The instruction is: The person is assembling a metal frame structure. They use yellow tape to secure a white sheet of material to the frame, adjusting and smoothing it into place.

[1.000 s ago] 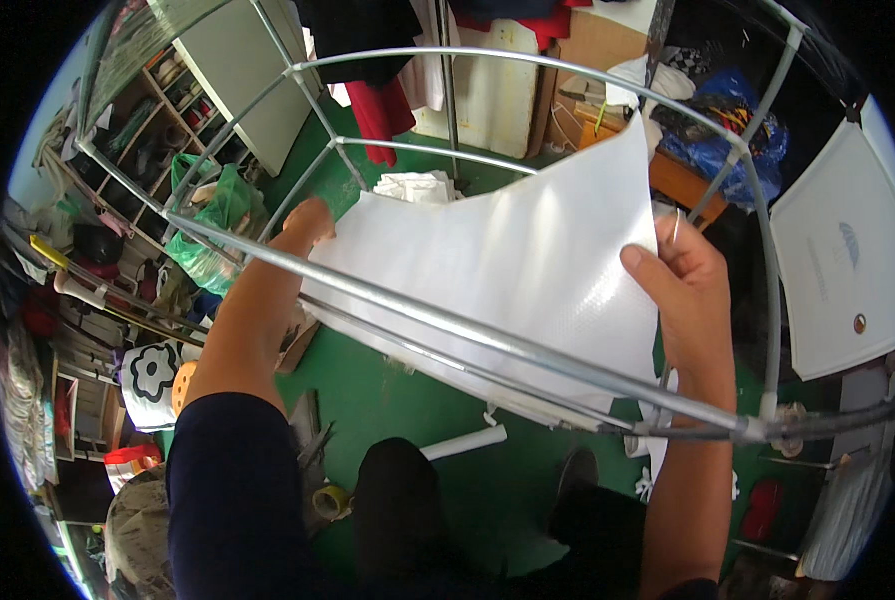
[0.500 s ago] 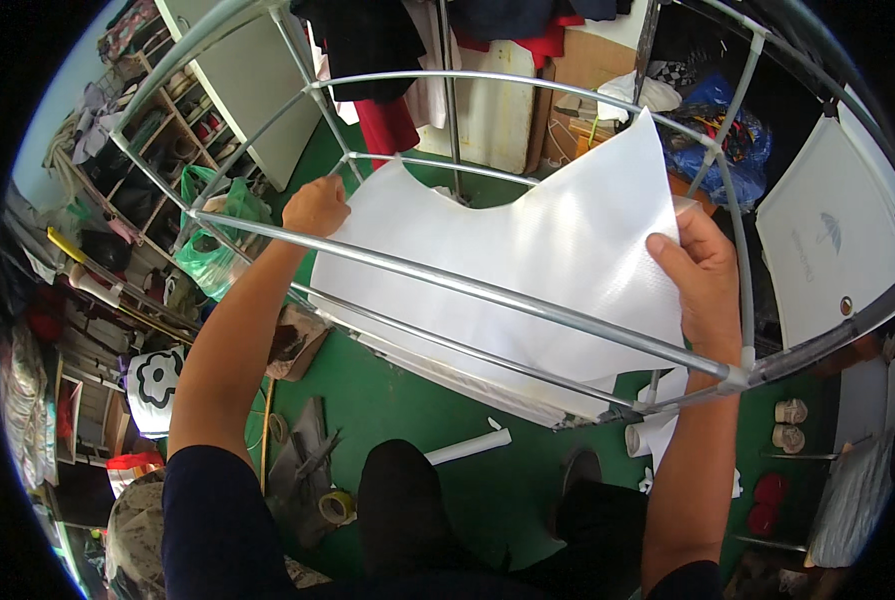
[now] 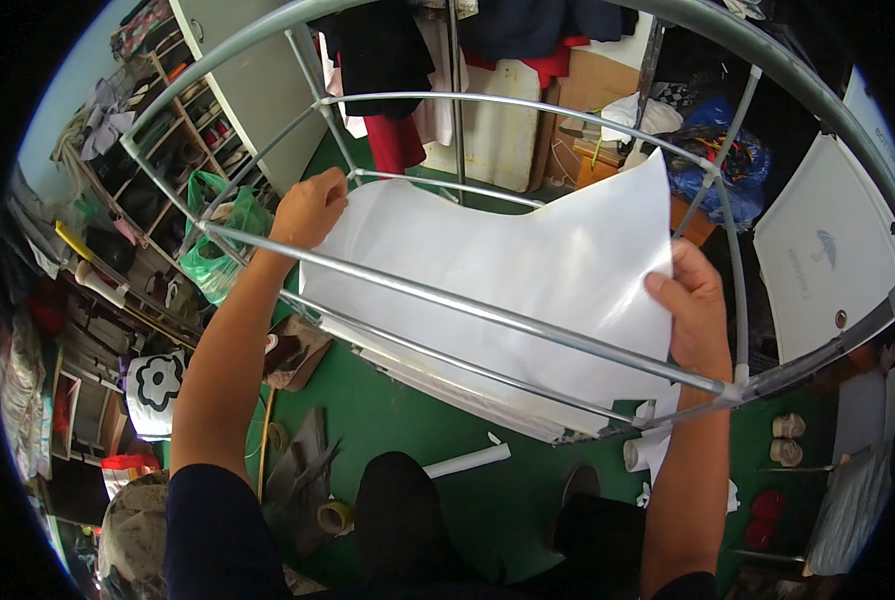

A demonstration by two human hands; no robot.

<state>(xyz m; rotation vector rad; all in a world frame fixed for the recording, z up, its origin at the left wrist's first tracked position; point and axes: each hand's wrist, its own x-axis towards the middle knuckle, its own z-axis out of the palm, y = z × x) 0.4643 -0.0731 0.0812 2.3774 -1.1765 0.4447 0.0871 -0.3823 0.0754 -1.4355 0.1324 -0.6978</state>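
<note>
A large glossy white sheet (image 3: 487, 260) stretches between my two hands inside a grey metal tube frame (image 3: 467, 300). My left hand (image 3: 309, 208) is closed on the sheet's left edge, close to a frame corner; its fingertips are partly hidden. On the other side my right hand (image 3: 694, 300) pinches the right edge between thumb and fingers, just below a pointed corner that stands up. The upper edge of the sheet sags between the hands. A front tube of the frame crosses in front of the sheet, and both forearms reach over the lower tubes.
On the green floor (image 3: 417, 415) lie a white roll (image 3: 467, 461), a tape roll (image 3: 334, 517) and dark fabric scraps (image 3: 302, 470). Green plastic bags (image 3: 217, 240) and shoe shelves (image 3: 187, 150) are at left. A white panel (image 3: 827, 250) stands at right; clothes (image 3: 377, 60) hang behind.
My right hand and the sheet's right corner have come lower in the picture. The upper edge's dip has become shallower, and the view has shifted slightly. Both hands keep hold.
</note>
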